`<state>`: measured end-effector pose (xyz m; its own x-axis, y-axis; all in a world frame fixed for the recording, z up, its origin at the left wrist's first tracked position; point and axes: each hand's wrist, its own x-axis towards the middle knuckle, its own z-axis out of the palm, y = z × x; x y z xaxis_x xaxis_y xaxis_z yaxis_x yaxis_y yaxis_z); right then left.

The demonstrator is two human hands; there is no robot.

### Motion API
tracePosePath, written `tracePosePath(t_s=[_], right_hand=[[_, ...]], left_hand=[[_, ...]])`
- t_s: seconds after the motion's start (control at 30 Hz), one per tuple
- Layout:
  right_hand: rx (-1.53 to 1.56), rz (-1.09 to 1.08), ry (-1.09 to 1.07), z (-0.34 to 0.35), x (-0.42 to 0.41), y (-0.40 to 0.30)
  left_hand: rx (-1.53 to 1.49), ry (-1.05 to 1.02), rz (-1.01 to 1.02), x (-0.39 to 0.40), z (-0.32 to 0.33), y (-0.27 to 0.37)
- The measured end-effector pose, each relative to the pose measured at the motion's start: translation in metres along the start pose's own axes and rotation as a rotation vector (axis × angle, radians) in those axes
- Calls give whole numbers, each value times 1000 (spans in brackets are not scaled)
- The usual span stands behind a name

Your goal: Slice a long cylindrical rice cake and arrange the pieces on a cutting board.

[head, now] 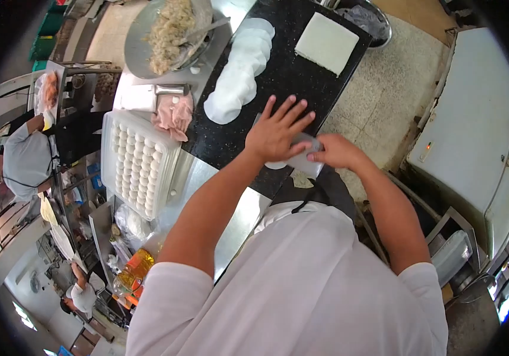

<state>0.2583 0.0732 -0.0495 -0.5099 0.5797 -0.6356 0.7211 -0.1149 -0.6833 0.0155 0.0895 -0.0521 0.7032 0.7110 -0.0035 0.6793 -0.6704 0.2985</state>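
Observation:
My left hand (279,131) lies palm down with fingers spread over a translucent plastic sheet (310,162) on the black speckled countertop (196,142). At the counter's near right edge, my right hand (341,152) pinches the sheet between thumb and fingers. A white dough round (275,165) peeks out below my left hand; the rest of it is hidden. Beyond my hands runs a row of overlapping thin white dough rounds (239,73). To the left, a clear plastic tray (108,173) holds many white dough balls (136,167) in rows.
A large metal bowl (136,49) of pale chopped filling stands far left with a spatula. Near it lie a metal cylinder (172,89) and a pink cloth (174,115). A square white stack (327,42) sits far right. A white freezer (463,129) stands right; two people work left.

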Motion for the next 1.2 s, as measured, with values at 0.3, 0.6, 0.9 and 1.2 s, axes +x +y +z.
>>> tracePosePath(t_s=[0.3, 0.6, 0.9, 1.2], right_hand=[[139, 225, 216, 89, -73, -19], [-68, 165, 252, 26, -30, -39], [-170, 185, 243, 22, -50, -35], [29, 129, 100, 53, -79, -3]], left_hand=[[-50, -132, 338, -9, 11, 21], [-53, 75, 175, 26, 4, -27], [3, 63, 218, 23, -6, 6], [-109, 19, 234, -3, 19, 35]])
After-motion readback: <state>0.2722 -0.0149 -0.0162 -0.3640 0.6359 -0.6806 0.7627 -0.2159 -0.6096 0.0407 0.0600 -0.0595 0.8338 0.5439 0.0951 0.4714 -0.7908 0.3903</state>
